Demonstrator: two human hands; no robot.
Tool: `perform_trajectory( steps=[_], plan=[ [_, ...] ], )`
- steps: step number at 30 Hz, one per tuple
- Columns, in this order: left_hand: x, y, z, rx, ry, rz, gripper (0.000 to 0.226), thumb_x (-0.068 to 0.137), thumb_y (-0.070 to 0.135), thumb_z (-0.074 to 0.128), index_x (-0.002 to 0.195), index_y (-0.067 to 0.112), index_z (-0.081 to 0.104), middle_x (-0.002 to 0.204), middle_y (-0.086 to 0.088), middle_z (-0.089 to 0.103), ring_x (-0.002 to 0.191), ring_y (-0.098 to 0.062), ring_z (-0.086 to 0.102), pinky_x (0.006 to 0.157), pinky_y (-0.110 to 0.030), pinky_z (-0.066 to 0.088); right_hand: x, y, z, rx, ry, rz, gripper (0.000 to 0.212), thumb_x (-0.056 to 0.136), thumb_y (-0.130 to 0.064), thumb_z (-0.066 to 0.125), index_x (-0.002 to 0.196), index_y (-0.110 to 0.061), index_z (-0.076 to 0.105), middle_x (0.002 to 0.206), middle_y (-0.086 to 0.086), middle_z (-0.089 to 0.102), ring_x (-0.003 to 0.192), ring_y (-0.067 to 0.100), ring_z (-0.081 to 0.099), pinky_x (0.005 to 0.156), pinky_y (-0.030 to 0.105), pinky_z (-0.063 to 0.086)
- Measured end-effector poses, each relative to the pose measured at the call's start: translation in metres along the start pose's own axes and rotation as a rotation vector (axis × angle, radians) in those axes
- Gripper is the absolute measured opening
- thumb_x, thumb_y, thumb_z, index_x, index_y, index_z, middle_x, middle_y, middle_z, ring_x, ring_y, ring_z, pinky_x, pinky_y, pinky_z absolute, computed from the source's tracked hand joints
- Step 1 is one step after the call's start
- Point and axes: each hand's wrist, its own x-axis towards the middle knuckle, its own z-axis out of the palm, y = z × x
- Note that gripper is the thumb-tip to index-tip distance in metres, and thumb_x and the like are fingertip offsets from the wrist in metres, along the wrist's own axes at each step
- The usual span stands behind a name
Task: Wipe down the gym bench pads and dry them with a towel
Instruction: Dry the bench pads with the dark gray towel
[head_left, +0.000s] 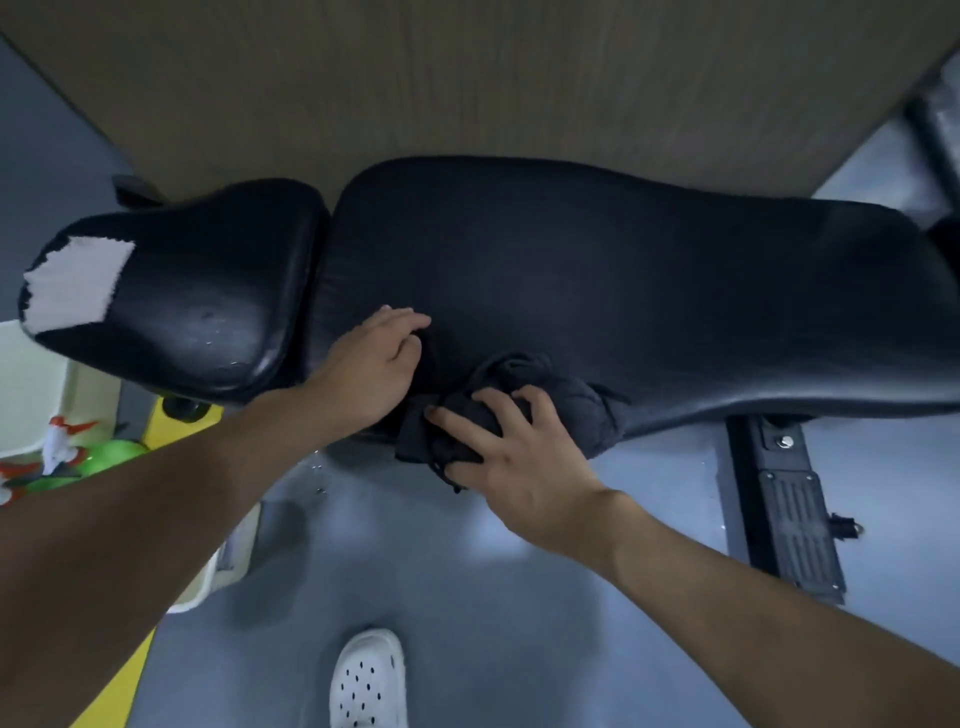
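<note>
A black gym bench lies across the view. Its long back pad (623, 280) is on the right and its short seat pad (197, 291) on the left; the seat pad's far left corner is torn, showing pale backing. A dark grey towel (566, 405) is bunched on the near edge of the back pad. My right hand (509, 462) lies on the towel, fingers spread and curled into the cloth. My left hand (374, 364) rests on the back pad just left of the towel, beside the gap between the pads, fingers nearly straight.
A wood-panelled wall (467, 78) stands right behind the bench. The bench's black foot plate (795, 514) lies on the grey floor at right. Spray bottles (62, 457) sit in a pale bin at left, by a yellow floor stripe (119, 691). My white shoe (369, 680) is at the bottom.
</note>
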Motion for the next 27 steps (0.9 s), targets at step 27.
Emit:
perform_trajectory(
  steps=[27],
  plan=[
    [0.104, 0.395, 0.228, 0.167, -0.239, 0.272, 0.049, 0.099, 0.020, 0.043, 0.147, 0.018, 0.034, 0.151, 0.000, 0.036, 0.138, -0.018, 0.035, 0.114, -0.044, 0.031, -0.302, 0.345, -0.002, 0.334, 0.100, 0.964, 0.050, 0.087, -0.032, 0.052, 0.136, -0.044, 0.045, 0.164, -0.002, 0.009, 0.134, 0.037, 0.029, 0.103, 0.051, 0.029]
  ],
)
